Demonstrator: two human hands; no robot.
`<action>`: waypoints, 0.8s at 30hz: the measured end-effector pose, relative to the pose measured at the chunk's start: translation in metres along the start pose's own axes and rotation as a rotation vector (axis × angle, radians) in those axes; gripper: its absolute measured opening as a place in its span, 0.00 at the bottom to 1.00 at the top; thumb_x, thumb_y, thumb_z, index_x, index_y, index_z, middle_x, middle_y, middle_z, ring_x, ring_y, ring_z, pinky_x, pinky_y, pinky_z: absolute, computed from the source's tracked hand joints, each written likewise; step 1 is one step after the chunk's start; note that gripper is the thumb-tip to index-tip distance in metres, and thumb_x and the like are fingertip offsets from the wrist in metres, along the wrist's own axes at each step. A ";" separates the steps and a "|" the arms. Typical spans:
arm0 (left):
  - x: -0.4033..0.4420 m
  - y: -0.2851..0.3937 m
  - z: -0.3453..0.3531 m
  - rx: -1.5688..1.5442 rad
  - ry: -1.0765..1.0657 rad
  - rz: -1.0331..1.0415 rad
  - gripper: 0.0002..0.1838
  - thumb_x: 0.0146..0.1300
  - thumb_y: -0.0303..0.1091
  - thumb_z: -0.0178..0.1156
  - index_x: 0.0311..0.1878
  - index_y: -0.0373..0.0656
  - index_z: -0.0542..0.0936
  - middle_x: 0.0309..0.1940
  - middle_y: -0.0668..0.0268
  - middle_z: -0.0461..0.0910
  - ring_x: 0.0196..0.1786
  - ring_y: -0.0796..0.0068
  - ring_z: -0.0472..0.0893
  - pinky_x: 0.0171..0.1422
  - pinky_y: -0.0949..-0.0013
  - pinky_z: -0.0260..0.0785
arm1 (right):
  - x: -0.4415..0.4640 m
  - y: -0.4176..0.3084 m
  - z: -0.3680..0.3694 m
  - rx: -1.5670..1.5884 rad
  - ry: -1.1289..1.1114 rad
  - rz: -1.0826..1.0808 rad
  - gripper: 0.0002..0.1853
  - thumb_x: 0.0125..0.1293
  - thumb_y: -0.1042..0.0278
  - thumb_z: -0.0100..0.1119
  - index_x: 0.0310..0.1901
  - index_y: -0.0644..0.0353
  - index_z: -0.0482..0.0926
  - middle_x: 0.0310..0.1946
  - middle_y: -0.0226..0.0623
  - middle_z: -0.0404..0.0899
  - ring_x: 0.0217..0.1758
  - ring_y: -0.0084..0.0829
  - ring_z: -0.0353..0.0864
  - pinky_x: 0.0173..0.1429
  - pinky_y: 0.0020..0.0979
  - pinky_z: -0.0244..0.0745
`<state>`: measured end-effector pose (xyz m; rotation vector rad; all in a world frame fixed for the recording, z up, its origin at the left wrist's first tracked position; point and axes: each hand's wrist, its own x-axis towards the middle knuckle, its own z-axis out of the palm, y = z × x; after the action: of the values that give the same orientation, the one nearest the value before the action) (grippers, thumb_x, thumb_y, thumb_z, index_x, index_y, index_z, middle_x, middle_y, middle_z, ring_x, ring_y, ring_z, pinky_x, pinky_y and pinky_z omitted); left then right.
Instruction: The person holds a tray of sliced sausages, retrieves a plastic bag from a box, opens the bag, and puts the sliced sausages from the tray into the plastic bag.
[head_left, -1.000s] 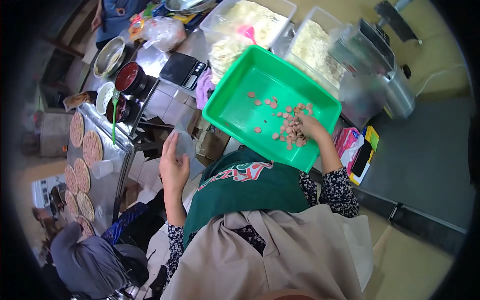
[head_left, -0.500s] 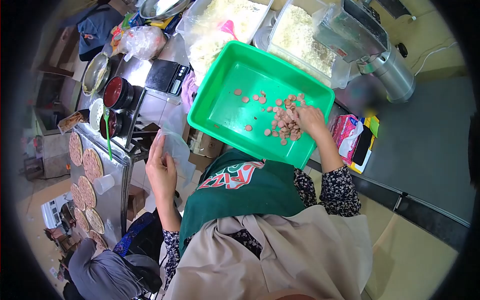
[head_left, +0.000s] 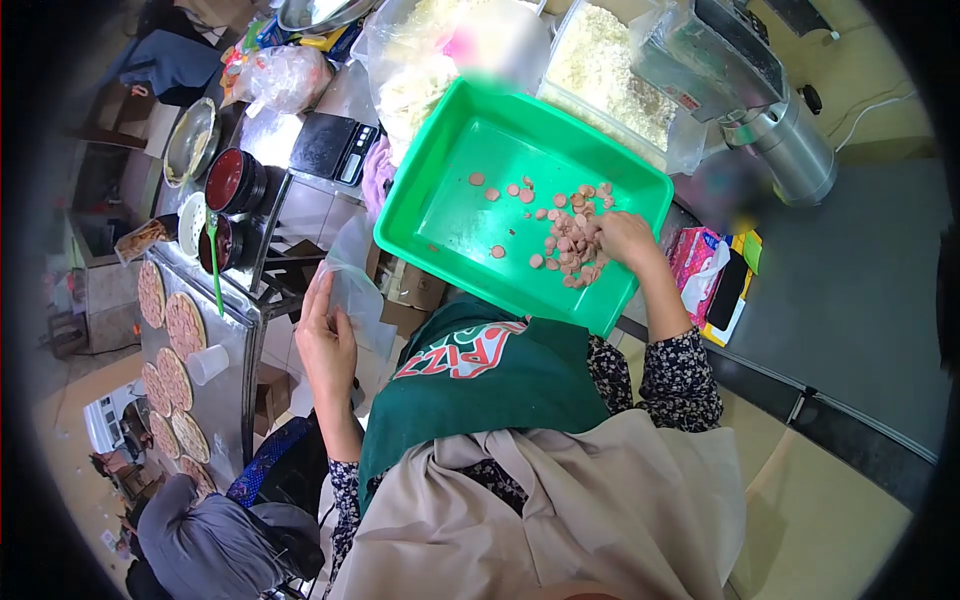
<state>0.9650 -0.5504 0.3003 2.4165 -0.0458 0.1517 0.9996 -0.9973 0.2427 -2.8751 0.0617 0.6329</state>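
Got the left hand [head_left: 327, 345] up at a clear plastic bag [head_left: 360, 305], with fingers straight, close together, and thumb apart; touching the bag near the fingertips, can't tell if pinching it; got the right hand [head_left: 626, 238] down in the green tub [head_left: 455, 205], with fingers bent into a pile of brownish round slices [head_left: 567, 243]; can't tell if pinching any; seeing most slices heaped by that hand, with a few loose ones further left; also spotting a black scale [head_left: 319, 148] left of the tub, pale crumbly stuff [head_left: 605, 75] just behind, and flat topped rounds [head_left: 185, 325] on the metal bench [head_left: 224, 405] way left.
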 end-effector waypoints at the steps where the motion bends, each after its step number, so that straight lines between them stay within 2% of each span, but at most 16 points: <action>1: 0.000 0.001 0.000 -0.003 0.002 0.003 0.27 0.63 0.14 0.50 0.66 0.41 0.75 0.66 0.52 0.74 0.40 0.77 0.82 0.38 0.73 0.76 | -0.001 -0.003 -0.003 -0.002 0.004 0.002 0.07 0.57 0.68 0.59 0.36 0.49 0.86 0.37 0.47 0.85 0.45 0.48 0.84 0.52 0.49 0.74; 3: 0.000 0.004 0.000 -0.052 0.020 -0.010 0.27 0.63 0.14 0.51 0.66 0.41 0.75 0.66 0.53 0.73 0.39 0.77 0.83 0.38 0.73 0.77 | -0.006 -0.010 -0.006 -0.168 0.001 0.020 0.08 0.57 0.68 0.60 0.38 0.52 0.85 0.37 0.47 0.85 0.45 0.47 0.84 0.54 0.49 0.74; 6: -0.001 0.005 0.000 -0.029 0.016 -0.028 0.27 0.64 0.14 0.51 0.66 0.41 0.75 0.66 0.54 0.73 0.39 0.77 0.83 0.38 0.73 0.77 | -0.003 -0.005 0.014 -0.240 -0.006 0.019 0.08 0.56 0.68 0.60 0.37 0.52 0.86 0.37 0.46 0.85 0.45 0.46 0.84 0.55 0.49 0.74; 9: -0.004 -0.003 0.002 -0.050 0.025 -0.017 0.27 0.64 0.14 0.51 0.66 0.41 0.75 0.66 0.54 0.73 0.38 0.77 0.83 0.37 0.73 0.77 | -0.004 -0.004 0.029 -0.179 0.022 -0.009 0.08 0.55 0.67 0.61 0.35 0.51 0.87 0.36 0.45 0.85 0.45 0.46 0.85 0.56 0.49 0.73; 13: -0.006 -0.004 0.002 -0.053 0.021 -0.030 0.27 0.64 0.14 0.51 0.66 0.41 0.75 0.66 0.54 0.73 0.38 0.77 0.83 0.37 0.72 0.77 | -0.008 -0.014 0.030 -0.245 0.037 -0.061 0.07 0.55 0.67 0.61 0.33 0.50 0.88 0.35 0.45 0.86 0.46 0.46 0.85 0.55 0.48 0.74; 15: -0.006 -0.003 0.001 -0.021 0.016 -0.014 0.27 0.64 0.14 0.51 0.66 0.41 0.75 0.66 0.54 0.73 0.38 0.78 0.83 0.38 0.73 0.77 | -0.007 -0.017 0.028 -0.183 -0.111 -0.096 0.07 0.54 0.68 0.61 0.33 0.51 0.88 0.34 0.45 0.85 0.46 0.45 0.84 0.57 0.47 0.73; 19: -0.007 -0.004 0.002 0.004 0.028 0.014 0.27 0.64 0.14 0.51 0.66 0.41 0.75 0.66 0.55 0.74 0.39 0.78 0.83 0.39 0.73 0.77 | -0.015 -0.027 0.025 -0.186 -0.078 -0.067 0.07 0.54 0.67 0.62 0.34 0.52 0.88 0.34 0.46 0.85 0.47 0.45 0.84 0.58 0.44 0.72; 24: -0.008 -0.003 0.002 -0.012 0.040 0.003 0.26 0.64 0.14 0.51 0.66 0.41 0.75 0.65 0.54 0.75 0.40 0.77 0.82 0.40 0.73 0.76 | -0.017 -0.018 0.050 -0.379 -0.104 -0.185 0.05 0.54 0.65 0.63 0.31 0.52 0.87 0.35 0.41 0.86 0.49 0.42 0.83 0.61 0.44 0.69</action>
<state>0.9578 -0.5494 0.2962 2.4005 -0.0323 0.2009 0.9648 -0.9702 0.2091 -3.1433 -0.3737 0.8336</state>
